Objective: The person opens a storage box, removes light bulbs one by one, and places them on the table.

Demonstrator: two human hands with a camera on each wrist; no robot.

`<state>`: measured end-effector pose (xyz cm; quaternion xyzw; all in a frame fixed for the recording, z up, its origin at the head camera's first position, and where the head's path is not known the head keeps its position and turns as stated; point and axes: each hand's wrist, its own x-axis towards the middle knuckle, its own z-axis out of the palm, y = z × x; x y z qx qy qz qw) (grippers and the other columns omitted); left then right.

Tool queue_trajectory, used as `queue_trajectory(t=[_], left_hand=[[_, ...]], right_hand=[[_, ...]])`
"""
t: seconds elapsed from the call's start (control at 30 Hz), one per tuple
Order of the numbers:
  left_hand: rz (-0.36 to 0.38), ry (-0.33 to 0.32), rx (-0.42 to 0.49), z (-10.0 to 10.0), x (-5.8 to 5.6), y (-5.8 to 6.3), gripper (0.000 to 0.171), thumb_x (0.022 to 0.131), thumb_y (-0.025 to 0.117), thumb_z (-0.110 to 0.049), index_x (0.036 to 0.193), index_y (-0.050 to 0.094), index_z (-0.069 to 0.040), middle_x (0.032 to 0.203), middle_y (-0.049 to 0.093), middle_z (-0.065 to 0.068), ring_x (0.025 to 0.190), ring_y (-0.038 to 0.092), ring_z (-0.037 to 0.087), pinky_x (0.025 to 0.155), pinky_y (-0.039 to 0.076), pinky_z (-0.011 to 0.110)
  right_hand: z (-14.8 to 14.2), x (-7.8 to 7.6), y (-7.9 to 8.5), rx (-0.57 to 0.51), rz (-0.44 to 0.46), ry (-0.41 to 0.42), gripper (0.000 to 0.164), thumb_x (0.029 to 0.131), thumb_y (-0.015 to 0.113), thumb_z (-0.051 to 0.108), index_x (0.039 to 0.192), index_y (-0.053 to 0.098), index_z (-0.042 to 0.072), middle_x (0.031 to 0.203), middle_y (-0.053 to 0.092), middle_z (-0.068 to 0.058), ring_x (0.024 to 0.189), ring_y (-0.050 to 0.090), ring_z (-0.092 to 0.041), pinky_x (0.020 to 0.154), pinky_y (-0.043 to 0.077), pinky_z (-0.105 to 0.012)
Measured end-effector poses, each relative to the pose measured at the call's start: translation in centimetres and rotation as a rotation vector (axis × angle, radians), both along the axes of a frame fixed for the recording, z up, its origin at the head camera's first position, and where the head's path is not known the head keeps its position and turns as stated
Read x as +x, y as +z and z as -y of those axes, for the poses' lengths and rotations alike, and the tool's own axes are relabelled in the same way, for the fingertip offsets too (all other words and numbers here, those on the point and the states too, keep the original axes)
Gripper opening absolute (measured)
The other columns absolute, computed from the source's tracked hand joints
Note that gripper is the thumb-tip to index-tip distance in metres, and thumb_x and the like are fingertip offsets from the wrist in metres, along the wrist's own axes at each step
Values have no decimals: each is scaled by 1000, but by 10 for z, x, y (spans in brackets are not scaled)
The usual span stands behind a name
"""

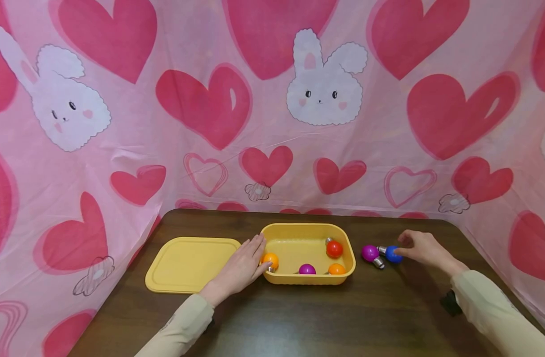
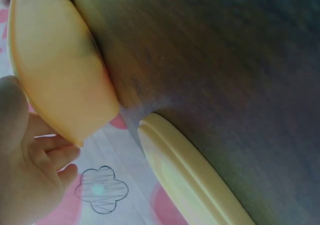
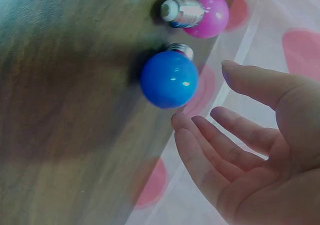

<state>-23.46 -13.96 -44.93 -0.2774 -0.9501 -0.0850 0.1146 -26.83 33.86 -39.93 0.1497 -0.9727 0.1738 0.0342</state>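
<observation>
My left hand (image 1: 238, 265) rests on the left end of a yellow plastic box (image 1: 308, 279), its fingers straight along the rim. The left wrist view shows the thumb and fingers against the box's wall (image 2: 65, 65). Inside the box lie a red light bulb (image 1: 334, 249), a purple bulb (image 1: 307, 269) and two orange bulbs, one (image 1: 271, 259) beside my left thumb. My right hand (image 1: 426, 251) hovers by a blue light bulb (image 1: 393, 255), fingers loosely bent and apart from it in the right wrist view. Another purple bulb (image 1: 369, 253) lies left of the blue one.
A yellow lid (image 1: 192, 263) lies flat on the dark wooden table (image 1: 308, 322), left of the box. Pink cloth (image 1: 272, 124) with hearts and rabbits hangs behind the table and along both sides.
</observation>
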Motion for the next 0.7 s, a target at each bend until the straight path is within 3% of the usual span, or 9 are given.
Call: queue_trajectory(t=[0.3,0.53,0.7], left_hand=[[25,5,-8,1,-1,1,69,99,53,-45,147,43,3,157,39,18,146,40,32,121,33,47],[35,6,-2,1,1,4,69,100,51,-47,148,41,2,158,38,18,146,40,32,121,32,47],[37,6,0,1,2,4,69,100,51,-46,148,42,2,158,38,18,146,39,32,121,32,47]], right_hand=[[21,-4,18,-4,-20,26,38,83,78,27,100,66,-5,95,71,-20,89,66,-36,82,56,-55],[45,-11,35,-17,67,40,43,87,75,30,108,64,-6,105,70,-24,96,65,-40,87,56,-56],[62,-14,38,-21,32,94,40,86,76,28,106,65,-5,103,70,-23,94,66,-36,87,57,-54]])
